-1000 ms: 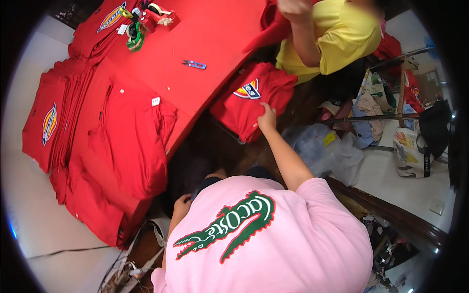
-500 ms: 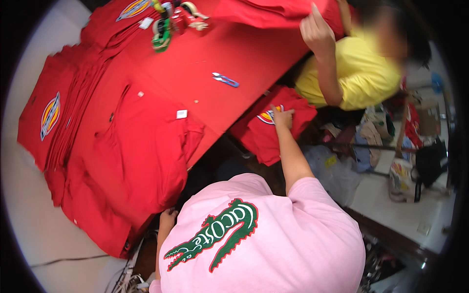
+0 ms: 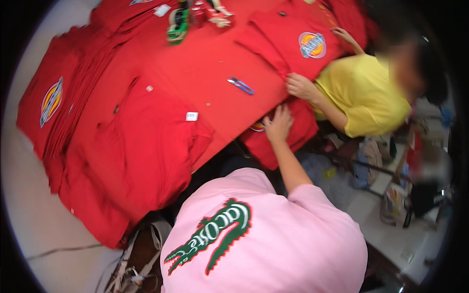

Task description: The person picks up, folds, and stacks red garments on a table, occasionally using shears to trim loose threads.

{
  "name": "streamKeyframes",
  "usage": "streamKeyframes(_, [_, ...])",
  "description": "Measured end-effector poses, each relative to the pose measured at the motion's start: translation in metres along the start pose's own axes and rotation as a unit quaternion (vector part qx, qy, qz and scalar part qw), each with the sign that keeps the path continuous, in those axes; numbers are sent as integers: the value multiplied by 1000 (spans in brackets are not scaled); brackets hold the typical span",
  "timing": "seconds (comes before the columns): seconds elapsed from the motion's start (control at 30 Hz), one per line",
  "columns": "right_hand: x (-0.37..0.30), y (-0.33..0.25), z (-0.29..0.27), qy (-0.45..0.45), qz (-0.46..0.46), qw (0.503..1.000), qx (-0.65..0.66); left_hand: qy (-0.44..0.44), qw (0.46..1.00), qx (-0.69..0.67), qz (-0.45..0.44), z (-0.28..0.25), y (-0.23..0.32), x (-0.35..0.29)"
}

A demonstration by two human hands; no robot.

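My right hand [image 3: 279, 124] reaches past the table's edge and rests on a folded red shirt [image 3: 304, 122], its fingers spread over the round printed badge. That shirt lies at the side of the red-topped table [image 3: 195, 73], partly beneath my hand. My left hand is out of sight behind the pink shirt I wear. Across from me, a person in a yellow shirt [image 3: 361, 83] handles another red shirt [image 3: 288, 36] lying flat on the table, one hand [image 3: 301, 87] at its near edge and the other [image 3: 346, 35] beyond the badge.
A heap of red shirts [image 3: 137, 141] covers the table's near left, beside an overlapping row of them [image 3: 51, 117]. Blue-handled thread snips [image 3: 240, 85] lie mid-table. A green tape dispenser [image 3: 178, 24] stands at the back. Cords [image 3: 132, 273] hang at lower left.
My right hand has shifted up the folded shirt. My left hand has gone out of sight. The other person's raised hand has come down, and their shirt now lies flat with its badge showing.
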State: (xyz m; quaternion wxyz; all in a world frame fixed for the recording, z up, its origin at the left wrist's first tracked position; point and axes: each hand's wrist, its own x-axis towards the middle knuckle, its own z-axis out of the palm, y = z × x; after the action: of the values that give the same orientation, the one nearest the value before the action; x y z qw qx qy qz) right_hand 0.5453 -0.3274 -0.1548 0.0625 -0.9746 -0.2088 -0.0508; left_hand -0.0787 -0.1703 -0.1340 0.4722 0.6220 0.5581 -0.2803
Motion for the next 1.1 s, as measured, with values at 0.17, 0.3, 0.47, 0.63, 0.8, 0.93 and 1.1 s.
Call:
streamKeyframes(0.17, [2, 59, 22, -219, 128, 962, -106, 45, 998, 44, -28, -26, 1, 0])
streamKeyframes(0.3, [34, 39, 41, -272, 178, 939, -111, 156, 983, -88, 47, -44, 49, -12])
streamKeyframes(0.47, [47, 80, 55, -432, 103, 895, -45, 53, 961, -260, 83, -84, 114, -25])
streamKeyframes(0.63, [60, -95, -150, -635, 31, 653, 411, 295, 872, -364, 142, -115, 119, -13])
streamKeyframes(0.8, [116, -214, -105, -469, -15, 786, 402, 536, 814, -209, 77, -150, 150, 28])
streamKeyframes(0.93, [103, -290, -98, -456, -136, 870, 129, 586, 797, -125, -72, -147, 175, 21])
streamKeyframes(1.1, [61, -282, -68, -436, -158, 811, 356, 562, 807, -181, 19, -138, 145, 21])
